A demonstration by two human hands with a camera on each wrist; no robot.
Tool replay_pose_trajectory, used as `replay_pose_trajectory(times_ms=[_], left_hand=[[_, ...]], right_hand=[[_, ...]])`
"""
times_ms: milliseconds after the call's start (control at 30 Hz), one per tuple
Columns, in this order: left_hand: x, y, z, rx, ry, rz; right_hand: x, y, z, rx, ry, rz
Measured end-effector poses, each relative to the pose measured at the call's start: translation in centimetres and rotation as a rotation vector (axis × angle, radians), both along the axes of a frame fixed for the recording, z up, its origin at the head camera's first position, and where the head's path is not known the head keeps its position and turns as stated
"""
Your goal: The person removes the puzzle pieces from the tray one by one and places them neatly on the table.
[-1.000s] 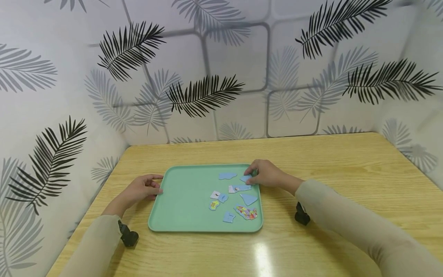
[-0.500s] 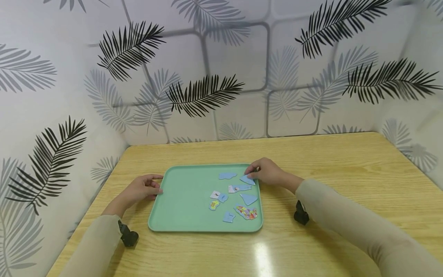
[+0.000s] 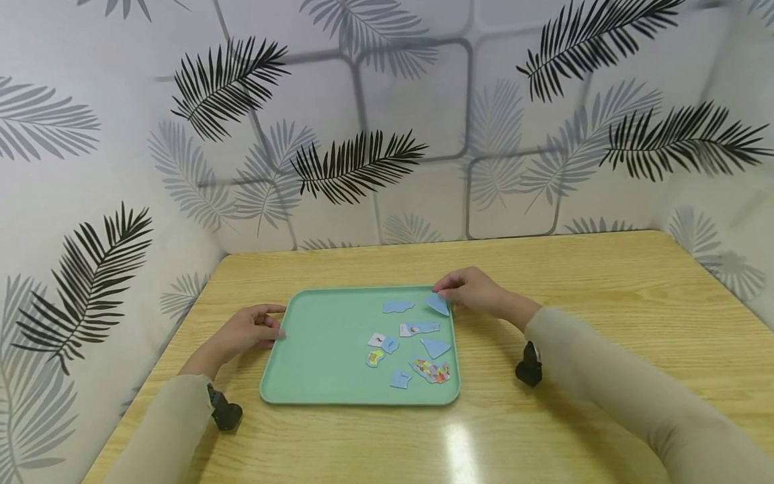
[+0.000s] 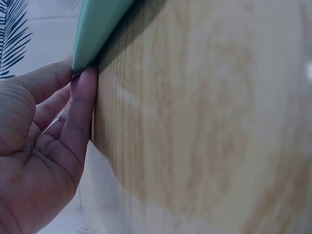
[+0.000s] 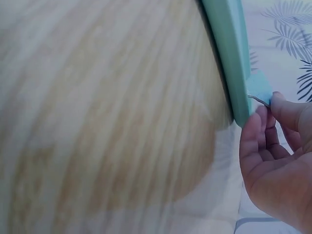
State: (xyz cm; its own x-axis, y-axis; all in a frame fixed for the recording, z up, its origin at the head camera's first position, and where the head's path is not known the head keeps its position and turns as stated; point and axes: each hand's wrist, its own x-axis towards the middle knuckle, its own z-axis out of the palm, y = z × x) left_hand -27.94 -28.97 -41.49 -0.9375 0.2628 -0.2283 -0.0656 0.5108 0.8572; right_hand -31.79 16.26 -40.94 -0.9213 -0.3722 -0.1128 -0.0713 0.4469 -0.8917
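Observation:
A mint-green tray (image 3: 317, 349) lies on the wooden table with several flat puzzle pieces on its right half. My right hand (image 3: 474, 290) pinches a blue, roughly triangular puzzle piece (image 3: 438, 305) at the tray's far right corner. The right wrist view shows that piece (image 5: 259, 88) between thumb and fingers, close to the tray's rim. At the tray's left side, my left hand (image 3: 244, 331) holds the rim. In the left wrist view, the thumb and fingers of the left hand (image 4: 46, 131) pinch the tray's edge (image 4: 97, 36).
Other pieces on the tray include a blue one (image 3: 398, 306), a blue and white strip (image 3: 420, 329), a blue triangle (image 3: 435, 347), a yellow one (image 3: 375, 357), a multicoloured one (image 3: 431, 371) and a small blue one (image 3: 400, 379). A leaf-patterned wall (image 3: 393, 222) stands behind the table (image 3: 574, 275).
The right hand has shifted slightly up and to the right, and the blue triangular piece has turned and tilted up in its fingers. The left hand has stayed on the tray's rim.

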Motion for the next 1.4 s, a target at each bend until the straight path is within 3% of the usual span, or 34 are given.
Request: replay_pose_trajectory(times_ms=[300,700,1400], left_hand=[[-0.2,-0.1,-0.2,-0.008,-0.005,0.004],[-0.2,0.1,-0.2,-0.021,0.002,0.007],[-0.2,-0.1,-0.2,-0.029,0.007,0.012]], right_hand=[[-0.2,0.5,0.3,-0.058,-0.033,-0.025],[-0.2,1.7,0.3,-0.098,-0.042,-0.001],[-1.2,5.5,0.4,-0.067,-0.084,0.007]])
